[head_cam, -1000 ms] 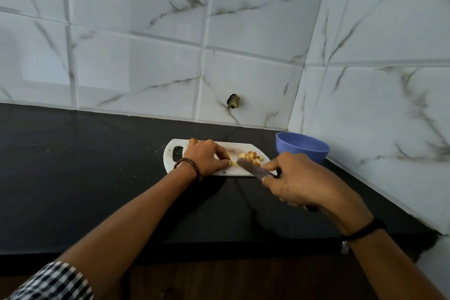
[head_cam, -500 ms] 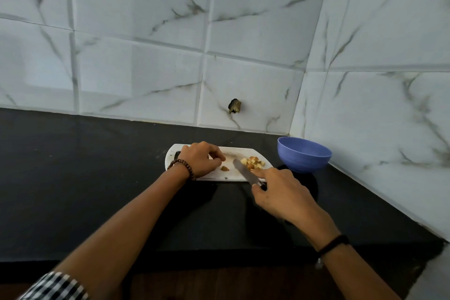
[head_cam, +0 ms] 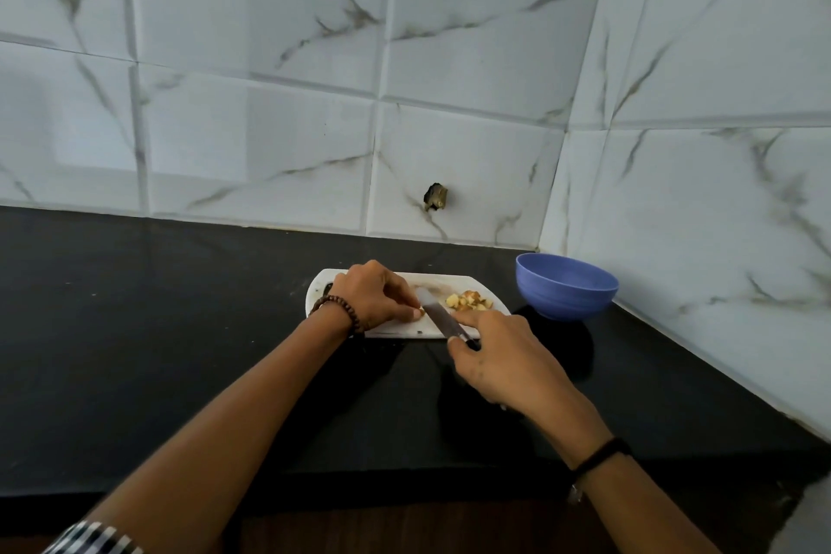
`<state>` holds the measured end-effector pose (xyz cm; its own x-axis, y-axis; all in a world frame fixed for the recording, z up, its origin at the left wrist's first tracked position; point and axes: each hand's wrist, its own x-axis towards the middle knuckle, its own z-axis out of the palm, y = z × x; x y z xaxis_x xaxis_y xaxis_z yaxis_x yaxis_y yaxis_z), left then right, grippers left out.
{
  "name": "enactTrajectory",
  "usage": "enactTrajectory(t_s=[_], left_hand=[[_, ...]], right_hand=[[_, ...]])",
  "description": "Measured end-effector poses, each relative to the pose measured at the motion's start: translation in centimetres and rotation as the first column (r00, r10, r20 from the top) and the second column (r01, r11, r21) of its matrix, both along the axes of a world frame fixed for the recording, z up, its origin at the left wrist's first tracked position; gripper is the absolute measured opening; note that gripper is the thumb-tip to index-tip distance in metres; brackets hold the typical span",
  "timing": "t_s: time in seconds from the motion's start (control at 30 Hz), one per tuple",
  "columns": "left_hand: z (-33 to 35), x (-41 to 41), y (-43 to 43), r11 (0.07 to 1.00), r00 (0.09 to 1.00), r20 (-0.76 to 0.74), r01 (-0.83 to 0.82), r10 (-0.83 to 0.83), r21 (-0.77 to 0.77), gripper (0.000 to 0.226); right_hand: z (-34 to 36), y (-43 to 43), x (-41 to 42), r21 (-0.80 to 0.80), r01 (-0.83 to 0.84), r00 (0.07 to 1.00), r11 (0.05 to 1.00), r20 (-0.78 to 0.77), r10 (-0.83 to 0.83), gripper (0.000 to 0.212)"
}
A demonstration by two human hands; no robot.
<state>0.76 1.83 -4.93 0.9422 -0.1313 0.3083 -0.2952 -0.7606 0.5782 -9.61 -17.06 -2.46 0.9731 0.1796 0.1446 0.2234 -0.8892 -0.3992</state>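
Note:
A small white cutting board (head_cam: 456, 281) lies on the black counter (head_cam: 157, 328). A heap of chopped yellow-brown pieces (head_cam: 470, 300) sits on its right part. My left hand (head_cam: 375, 297) rests on the board with curled fingers, pinching a small piece at its fingertips. My right hand (head_cam: 499, 355) grips the handle of a knife (head_cam: 438, 315), index finger stretched along the blade's back. The blade points up-left and meets the board right beside my left fingertips.
A blue bowl (head_cam: 565, 286) stands on the counter right of the board, close to the corner of the marble-tiled walls. A small dark hole (head_cam: 435, 197) shows in the back wall. The counter's front edge runs below my forearms.
My left hand has come back toward the knife and now pinches the small piece. The knife blade has shifted left to meet those fingertips; the camera tilted slightly.

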Motion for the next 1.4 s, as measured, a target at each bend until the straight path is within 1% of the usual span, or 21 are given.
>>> enactTrajectory(t_s=[0.17, 0.4, 0.5, 0.57, 0.73, 0.87, 0.97, 1.03, 1.13, 1.27, 1.4], left_hand=[[0.2, 0.0, -0.1, 0.999, 0.999, -0.019, -0.035, 0.035, -0.015, 0.009], [0.3, 0.0, -0.3, 0.995, 0.998, 0.003, -0.065, 0.065, 0.08, 0.007], [0.5, -0.4, -0.4, 0.983, 0.993, 0.035, -0.114, 0.111, 0.142, 0.009], [0.6, -0.5, -0.4, 0.983, 0.992, 0.035, -0.122, 0.118, 0.139, 0.009], [0.3, -0.5, -0.3, 0.993, 0.996, 0.001, -0.092, 0.092, 0.077, 0.01], [0.2, -0.6, -0.3, 0.994, 0.995, -0.001, -0.096, 0.096, 0.057, 0.005], [0.1, -0.6, -0.2, 0.993, 0.995, -0.003, -0.104, 0.104, 0.057, 0.008], [0.0, -0.5, 0.0, 0.991, 0.994, -0.01, -0.111, 0.112, 0.071, 0.01], [-0.1, -0.3, 0.1, 0.991, 0.995, -0.012, -0.102, 0.103, 0.088, 0.011], [-0.1, -0.1, -0.1, 0.994, 0.997, -0.032, -0.066, 0.07, 0.088, 0.008], [0.0, 0.0, 0.3, 0.996, 0.997, -0.01, -0.079, 0.079, 0.042, 0.006]], right_hand=[[-0.1, 0.4, 0.4, 0.042, -0.016, 1.0, 0.999, -0.01, 0.016, 0.04], [-0.3, 0.6, 0.8, 0.078, -0.01, 1.0, 0.997, -0.026, 0.012, 0.043], [-0.4, 0.8, 0.8, 0.064, -0.01, 1.0, 0.998, -0.026, 0.012, 0.038], [-0.3, 1.0, 0.9, 0.03, 0.0, 1.0, 1.0, -0.027, 0.001, 0.033], [0.2, 1.7, 0.9, -0.147, 0.015, 1.0, 0.989, 0.014, -0.013, 0.03], [0.3, 2.0, 0.0, -0.226, 0.016, 0.999, 0.974, -0.04, -0.026, 0.029], [0.5, 1.6, -0.9, -0.279, 0.0, 0.996, 0.96, -0.089, -0.026, 0.033], [0.8, 0.9, -1.3, -0.265, 0.001, 0.994, 0.964, -0.102, -0.029, 0.029], [1.0, -0.3, -1.3, -0.201, 0.023, 0.995, 0.979, -0.088, -0.041, 0.022], [0.5, -1.0, -1.3, -0.118, 0.05, 0.998, 0.992, -0.02, -0.052, 0.035], [-0.1, -0.8, -1.5, -0.066, 0.004, 1.0, 0.998, 0.025, -0.002, 0.041]])
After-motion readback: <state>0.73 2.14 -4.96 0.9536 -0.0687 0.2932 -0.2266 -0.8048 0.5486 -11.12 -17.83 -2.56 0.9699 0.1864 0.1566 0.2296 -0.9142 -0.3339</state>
